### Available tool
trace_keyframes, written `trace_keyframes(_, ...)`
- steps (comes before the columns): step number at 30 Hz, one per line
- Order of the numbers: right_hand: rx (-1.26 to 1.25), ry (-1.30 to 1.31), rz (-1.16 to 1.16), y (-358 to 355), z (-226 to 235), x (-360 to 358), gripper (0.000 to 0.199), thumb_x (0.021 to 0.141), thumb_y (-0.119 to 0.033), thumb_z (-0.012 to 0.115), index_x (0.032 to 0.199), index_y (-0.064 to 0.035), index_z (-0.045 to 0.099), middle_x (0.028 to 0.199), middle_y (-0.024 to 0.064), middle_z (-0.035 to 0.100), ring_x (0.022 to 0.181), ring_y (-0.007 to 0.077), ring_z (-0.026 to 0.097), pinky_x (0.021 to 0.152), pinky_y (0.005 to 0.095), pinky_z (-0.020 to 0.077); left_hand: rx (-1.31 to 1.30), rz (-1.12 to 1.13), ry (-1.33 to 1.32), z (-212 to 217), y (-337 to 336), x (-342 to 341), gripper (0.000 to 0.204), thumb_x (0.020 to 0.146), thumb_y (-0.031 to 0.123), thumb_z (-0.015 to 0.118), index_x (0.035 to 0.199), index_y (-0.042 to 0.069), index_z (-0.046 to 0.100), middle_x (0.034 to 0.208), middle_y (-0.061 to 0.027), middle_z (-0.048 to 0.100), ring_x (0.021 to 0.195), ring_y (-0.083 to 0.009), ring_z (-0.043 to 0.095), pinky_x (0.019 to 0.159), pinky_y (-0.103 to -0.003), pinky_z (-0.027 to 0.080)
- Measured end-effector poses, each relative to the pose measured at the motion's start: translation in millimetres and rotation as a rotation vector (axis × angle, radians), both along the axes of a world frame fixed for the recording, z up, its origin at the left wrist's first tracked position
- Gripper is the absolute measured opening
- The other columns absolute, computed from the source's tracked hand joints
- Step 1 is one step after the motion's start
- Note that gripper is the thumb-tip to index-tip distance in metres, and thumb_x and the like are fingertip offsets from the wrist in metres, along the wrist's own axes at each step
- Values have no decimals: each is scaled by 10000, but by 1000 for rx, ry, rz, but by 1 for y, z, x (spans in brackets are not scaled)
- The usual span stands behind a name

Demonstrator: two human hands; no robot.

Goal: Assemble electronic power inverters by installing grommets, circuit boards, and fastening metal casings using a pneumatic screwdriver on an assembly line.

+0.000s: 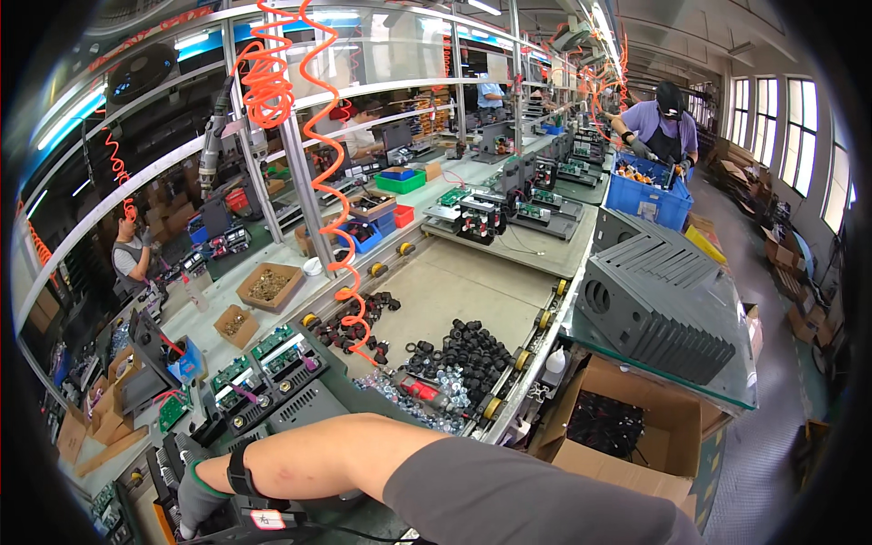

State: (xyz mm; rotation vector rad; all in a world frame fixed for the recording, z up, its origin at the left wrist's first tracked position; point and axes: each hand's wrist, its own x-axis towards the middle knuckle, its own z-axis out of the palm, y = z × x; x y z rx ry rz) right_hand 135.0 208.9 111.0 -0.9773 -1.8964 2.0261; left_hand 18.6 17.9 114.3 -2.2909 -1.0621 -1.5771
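My right arm crosses the lower part of the view to the far lower left. My right hand (197,502), in a grey glove with a green cuff, points down among dark grey parts. Its fingers look bent and closed, and what they hold is hidden. Beside it lies a dark housing (259,525) with a white label and a black cable. Just beyond the forearm stands a dark vented chassis (309,404) near green circuit boards (238,381). My left hand is out of view.
A red-bodied tool (423,391) hangs on an orange coiled hose (320,186), among clear pieces and black fittings (468,354). Stacked grey panels (649,291) and an open carton (649,463) stand right. A co-worker (661,127) stands behind a blue bin (647,202).
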Motion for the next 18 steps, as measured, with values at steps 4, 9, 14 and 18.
trace_keyframes(4,177,-203,61,-22,21,10,290,931,-327,599,987,-71,723,904,59,714,769,185,659,763,380,527,-508,-29,-630,-9,0,-3,400,962,314,595,1184,-19,605,1113,-204,636,1002,-322,628,849,-351,510)
trace_keyframes(9,602,-324,0,-34,34,12,264,907,-332,611,931,-85,703,890,50,696,746,178,651,758,373,522,-233,40,-315,-10,1,-4,412,929,301,656,1174,-22,585,1111,-168,638,975,-266,620,856,-347,500)
trace_keyframes(14,117,-186,63,-26,24,14,272,910,-323,644,999,-81,728,927,36,707,780,169,636,770,369,509,-761,-55,-681,-5,5,-6,361,912,225,685,1150,-25,579,1081,-152,643,943,-239,616,867,-345,490)
trace_keyframes(18,285,-227,125,-10,12,6,353,911,-395,617,997,-71,725,964,60,722,808,183,680,777,376,538,-221,-49,-236,-5,9,-14,345,910,226,687,1143,-17,612,981,-133,691,830,-222,660,756,-328,526)
